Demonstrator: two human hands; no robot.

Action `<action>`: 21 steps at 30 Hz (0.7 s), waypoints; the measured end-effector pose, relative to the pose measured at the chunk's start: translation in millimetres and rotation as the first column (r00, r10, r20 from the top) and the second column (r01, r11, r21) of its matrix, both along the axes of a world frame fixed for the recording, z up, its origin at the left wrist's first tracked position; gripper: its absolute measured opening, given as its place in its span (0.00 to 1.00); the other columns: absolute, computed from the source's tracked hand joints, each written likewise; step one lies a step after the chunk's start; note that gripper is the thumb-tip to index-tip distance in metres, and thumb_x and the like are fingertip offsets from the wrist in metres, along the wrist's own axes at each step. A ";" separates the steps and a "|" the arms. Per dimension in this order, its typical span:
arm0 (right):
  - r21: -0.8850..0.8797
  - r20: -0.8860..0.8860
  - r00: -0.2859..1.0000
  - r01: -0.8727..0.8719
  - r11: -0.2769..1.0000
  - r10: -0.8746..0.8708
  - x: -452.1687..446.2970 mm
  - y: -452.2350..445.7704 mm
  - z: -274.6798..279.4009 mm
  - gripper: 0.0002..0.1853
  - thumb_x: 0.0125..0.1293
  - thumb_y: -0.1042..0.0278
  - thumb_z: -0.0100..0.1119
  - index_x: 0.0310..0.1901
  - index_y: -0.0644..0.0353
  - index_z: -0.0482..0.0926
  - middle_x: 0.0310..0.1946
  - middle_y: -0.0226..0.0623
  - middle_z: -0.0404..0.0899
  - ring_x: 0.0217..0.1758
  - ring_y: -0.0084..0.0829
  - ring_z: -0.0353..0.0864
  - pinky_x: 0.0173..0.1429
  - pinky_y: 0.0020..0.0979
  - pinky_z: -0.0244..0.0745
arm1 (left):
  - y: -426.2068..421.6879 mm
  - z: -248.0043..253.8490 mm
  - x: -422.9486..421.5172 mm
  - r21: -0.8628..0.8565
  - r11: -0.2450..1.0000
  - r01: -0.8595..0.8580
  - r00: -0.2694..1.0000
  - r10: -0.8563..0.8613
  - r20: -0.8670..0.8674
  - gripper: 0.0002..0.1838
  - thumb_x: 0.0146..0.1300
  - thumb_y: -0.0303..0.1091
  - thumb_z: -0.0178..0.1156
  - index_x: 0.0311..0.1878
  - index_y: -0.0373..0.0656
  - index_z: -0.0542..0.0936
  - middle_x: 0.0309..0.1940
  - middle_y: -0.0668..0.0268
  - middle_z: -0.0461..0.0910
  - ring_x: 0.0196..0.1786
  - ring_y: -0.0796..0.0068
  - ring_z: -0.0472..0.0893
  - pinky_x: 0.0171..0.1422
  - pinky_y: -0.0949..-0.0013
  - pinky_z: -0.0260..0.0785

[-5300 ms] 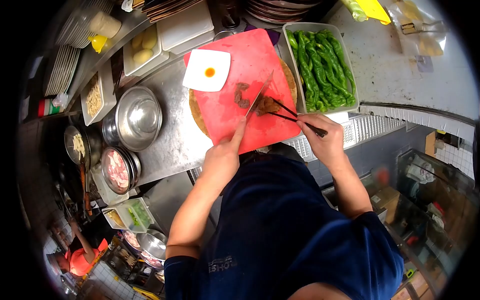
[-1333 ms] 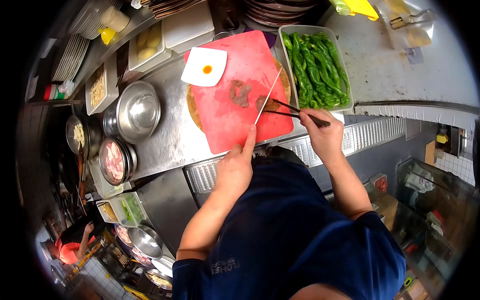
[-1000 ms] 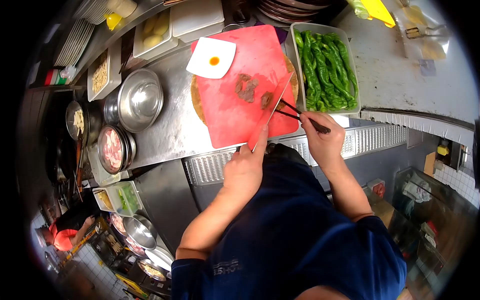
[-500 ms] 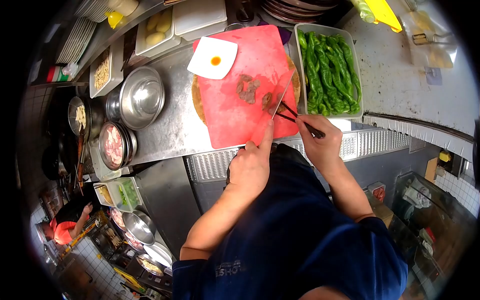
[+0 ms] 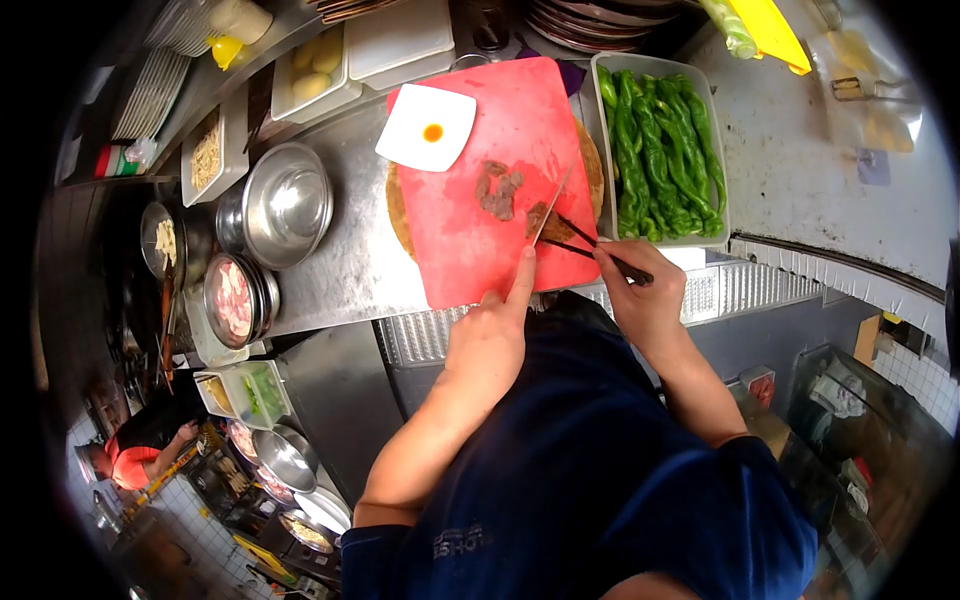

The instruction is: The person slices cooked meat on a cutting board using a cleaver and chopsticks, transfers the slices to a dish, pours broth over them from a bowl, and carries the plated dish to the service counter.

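My left hand is wrapped round the knife; right hand closed on the chopsticks. Meat chunk sits on the red board between the chopsticks, blade across it. Probably light, soft, slightly slick; I'd pin its sides gently.

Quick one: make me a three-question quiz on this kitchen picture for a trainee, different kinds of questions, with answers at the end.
1. What does the person's right hand hold?
2. True or false: the left hand holds the white dish.
3. What fills the tray to the right of the red cutting board? (a) noodles (b) long green peppers (c) potatoes

Key: 1. Black chopsticks. 2. False; it holds a knife. 3. b.
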State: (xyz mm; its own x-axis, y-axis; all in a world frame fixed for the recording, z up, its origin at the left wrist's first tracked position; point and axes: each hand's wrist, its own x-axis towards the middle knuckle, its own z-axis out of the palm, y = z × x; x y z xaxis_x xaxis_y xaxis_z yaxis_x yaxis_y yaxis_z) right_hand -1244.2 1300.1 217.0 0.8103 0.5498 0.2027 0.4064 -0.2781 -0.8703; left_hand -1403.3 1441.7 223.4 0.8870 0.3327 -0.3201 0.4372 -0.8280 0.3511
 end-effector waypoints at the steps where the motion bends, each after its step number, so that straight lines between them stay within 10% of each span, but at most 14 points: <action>1: -0.007 -0.015 1.000 0.006 1.000 -0.006 0.2 -0.4 0.2 0.05 0.62 0.81 0.73 0.39 0.68 0.87 0.34 0.49 0.87 0.33 0.41 0.88 0.38 0.32 0.82 | -1.6 -2.3 -0.2 -0.004 1.000 -0.004 1.000 0.004 -0.006 0.46 0.61 0.20 0.53 0.85 0.46 0.53 0.31 0.45 0.81 0.29 0.46 0.86 0.36 0.48 0.82; 21: -0.012 -0.134 0.988 0.076 0.997 -0.077 11.9 -17.7 -3.4 0.08 0.65 0.81 0.70 0.45 0.69 0.88 0.41 0.47 0.89 0.39 0.33 0.89 0.44 0.28 0.83 | 23.9 -67.2 -7.7 -0.030 0.991 -0.129 0.975 0.132 0.178 0.47 0.61 0.17 0.56 0.84 0.51 0.56 0.40 0.48 0.82 0.38 0.44 0.85 0.45 0.48 0.80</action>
